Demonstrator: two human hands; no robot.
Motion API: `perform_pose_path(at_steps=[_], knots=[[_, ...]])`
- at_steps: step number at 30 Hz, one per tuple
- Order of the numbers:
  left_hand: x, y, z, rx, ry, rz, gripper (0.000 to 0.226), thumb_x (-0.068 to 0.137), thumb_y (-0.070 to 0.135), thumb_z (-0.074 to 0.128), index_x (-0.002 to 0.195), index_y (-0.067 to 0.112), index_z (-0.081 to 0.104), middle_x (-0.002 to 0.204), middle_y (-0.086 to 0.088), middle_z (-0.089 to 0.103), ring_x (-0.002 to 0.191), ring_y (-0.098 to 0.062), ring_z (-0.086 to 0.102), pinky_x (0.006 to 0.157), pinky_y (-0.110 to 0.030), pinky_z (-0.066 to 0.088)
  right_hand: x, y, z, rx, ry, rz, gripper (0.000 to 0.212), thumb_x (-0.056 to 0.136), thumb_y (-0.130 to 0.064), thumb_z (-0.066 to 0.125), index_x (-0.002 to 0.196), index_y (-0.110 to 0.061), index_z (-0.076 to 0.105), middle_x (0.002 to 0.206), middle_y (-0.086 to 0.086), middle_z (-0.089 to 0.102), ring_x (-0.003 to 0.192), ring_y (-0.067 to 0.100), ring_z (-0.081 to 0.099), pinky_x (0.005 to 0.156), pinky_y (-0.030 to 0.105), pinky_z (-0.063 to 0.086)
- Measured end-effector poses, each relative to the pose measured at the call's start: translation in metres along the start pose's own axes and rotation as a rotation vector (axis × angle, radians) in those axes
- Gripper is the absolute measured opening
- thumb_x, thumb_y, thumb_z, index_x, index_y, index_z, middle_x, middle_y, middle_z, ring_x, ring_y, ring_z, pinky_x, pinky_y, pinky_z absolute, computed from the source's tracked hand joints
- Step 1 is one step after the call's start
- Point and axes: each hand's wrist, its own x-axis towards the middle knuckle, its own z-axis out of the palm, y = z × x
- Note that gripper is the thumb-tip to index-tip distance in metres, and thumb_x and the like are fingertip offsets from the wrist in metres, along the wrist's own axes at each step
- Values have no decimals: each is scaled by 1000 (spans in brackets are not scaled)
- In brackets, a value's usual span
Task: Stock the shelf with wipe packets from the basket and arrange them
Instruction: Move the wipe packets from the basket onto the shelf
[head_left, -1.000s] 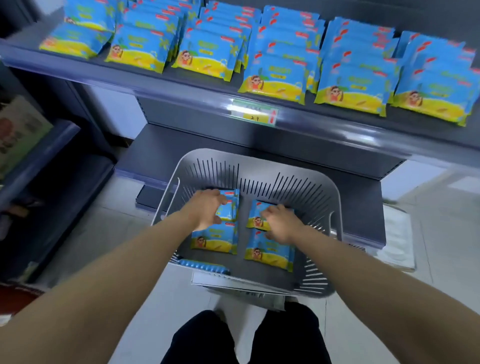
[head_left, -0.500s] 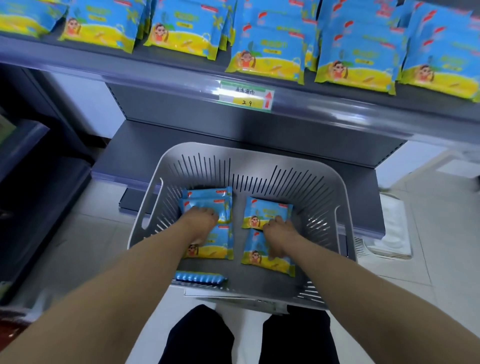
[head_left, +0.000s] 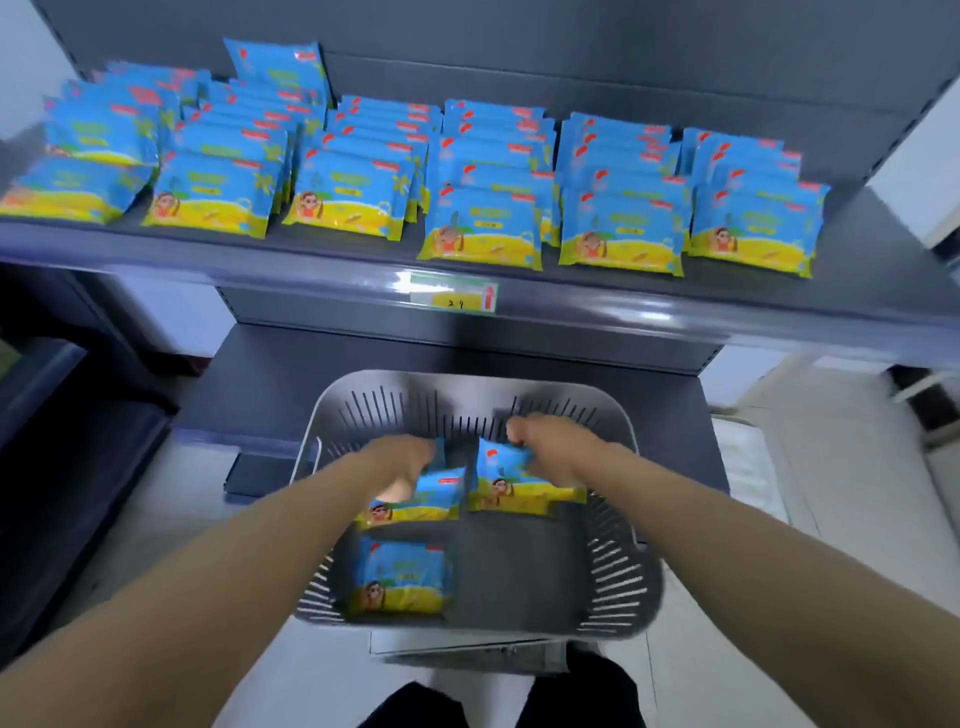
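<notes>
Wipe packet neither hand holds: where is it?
Head view: that wipe packet lies flat in the near-left corner of the basket, just below the left hand.

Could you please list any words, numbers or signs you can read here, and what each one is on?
"29": handwritten on the yellow part of the price tag on the shelf edge; a red up arrow beside it.
Tag's green strip: too blurred to read.
Print on the wipe packets, on shelf and in basket: too blurred to read.

Bare forearms (head_left: 208, 587), black trousers (head_left: 587, 696)
</notes>
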Motion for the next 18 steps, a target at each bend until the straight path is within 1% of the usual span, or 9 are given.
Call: perform_pose_path(at_steps=[2, 4, 6, 7, 8, 11, 13, 15, 18], knots=[[-12, 10, -47, 12, 63, 30, 38, 81, 1, 50, 118, 8, 52, 121, -11, 58, 108, -31, 57, 84, -33, 47, -18, 4, -53, 10, 103, -25, 24, 84, -8, 50, 107, -14, 48, 111, 12, 52, 99, 35, 55, 80, 37, 42], [-26, 24, -96, 9, 125, 74, 32, 81, 2, 49, 111, 9, 55, 115, -11, 58, 102, -31, 57, 76, -31, 45, -40, 12, -103, 0, 229, -44, 20, 83, -8, 53, 101, -17, 47, 105, 8, 54, 94, 32, 55, 76, 36, 39], [-42, 39, -141, 2, 223, 129, 13, 79, 3, 50, 86, 13, 54, 93, -10, 55, 82, -28, 54, 64, -32, 40, -63, 27, -149, 9, 346, -23, 19, 82, -10, 56, 94, -20, 46, 96, 4, 55, 89, 29, 53, 74, 35, 38], [-48, 46, -161, -3, 279, 161, 11, 79, 5, 52, 76, 15, 49, 84, -8, 52, 74, -26, 49, 60, -32, 37, -75, 36, -169, 40, 402, -2, 20, 81, -9, 57, 92, -20, 45, 92, 2, 55, 86, 29, 52, 74, 35, 40], [-54, 55, -181, 0, 330, 189, 13, 79, 7, 54, 74, 15, 46, 79, -6, 50, 71, -25, 47, 59, -31, 35, -84, 48, -186, 74, 461, 23, 20, 80, -7, 58, 91, -19, 46, 90, 2, 55, 84, 28, 51, 75, 36, 43], [-65, 82, -229, -6, 484, 253, 8, 78, 11, 60, 80, 14, 52, 82, -6, 54, 76, -25, 50, 61, -32, 35, -106, 90, -225, 102, 615, 108, 22, 77, -2, 60, 94, -14, 51, 93, 0, 56, 89, 28, 53, 80, 38, 44], [-66, 100, -253, -56, 577, 298, 10, 76, 10, 62, 75, 12, 52, 78, -5, 53, 74, -25, 49, 60, -31, 33, -111, 124, -239, 52, 639, 183, 22, 78, -4, 59, 94, -16, 51, 93, 2, 56, 86, 28, 51, 78, 36, 40], [-63, 119, -269, -88, 643, 349, 22, 75, 10, 64, 67, 15, 44, 72, -1, 47, 71, -22, 44, 60, -32, 31, -111, 156, -241, 5, 592, 266, 21, 80, -7, 60, 97, -15, 50, 97, 5, 58, 89, 31, 53, 82, 38, 40], [-53, 146, -285, -134, 699, 363, 19, 76, 14, 67, 74, 16, 48, 82, -2, 53, 75, -22, 47, 68, -35, 42, -104, 199, -230, 13, 502, 328, 27, 81, -12, 63, 105, -14, 50, 108, 8, 59, 98, 31, 54, 88, 39, 41]])
